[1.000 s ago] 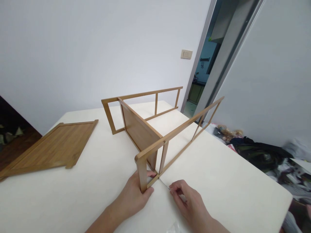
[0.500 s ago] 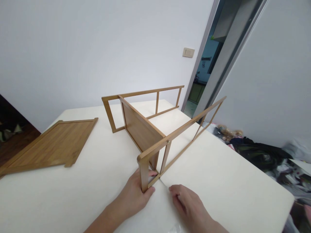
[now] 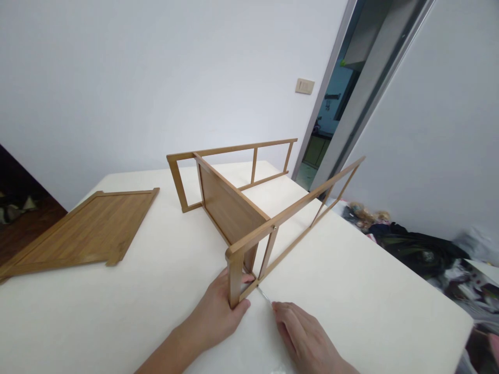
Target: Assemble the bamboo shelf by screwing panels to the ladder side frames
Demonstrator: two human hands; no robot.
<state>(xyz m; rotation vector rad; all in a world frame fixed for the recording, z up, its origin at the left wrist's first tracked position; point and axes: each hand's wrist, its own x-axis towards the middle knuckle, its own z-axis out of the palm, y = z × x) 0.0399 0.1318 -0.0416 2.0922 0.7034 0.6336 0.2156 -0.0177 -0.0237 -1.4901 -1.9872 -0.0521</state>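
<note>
A wooden shelf frame [image 3: 300,199] lies on its side on the white table, with one panel [image 3: 230,200] fixed between its two ladder-like sides. My left hand [image 3: 220,309] is closed around the near corner of the frame, thumb in front and fingers behind the upright. My right hand [image 3: 306,332] pinches a thin metal rod, which looks like a hex key [image 3: 265,296]. The rod's tip meets the lower rail of the near side, by the panel's bottom corner. The rod's other end is hidden in my fingers. A bolt head [image 3: 274,227] shows on the upper rail.
A second wooden panel [image 3: 89,228] lies flat on the left of the white table [image 3: 362,291]. A wall with a switch [image 3: 304,86] stands behind, beside a doorway [image 3: 327,114]. Clothes and bags [image 3: 417,249] are heaped past the table's right edge. Clear plastic shows at the bottom edge.
My right hand has turned slightly and lowered a little around the rod. My left hand keeps its grip on the frame. The whole view has shifted slightly.
</note>
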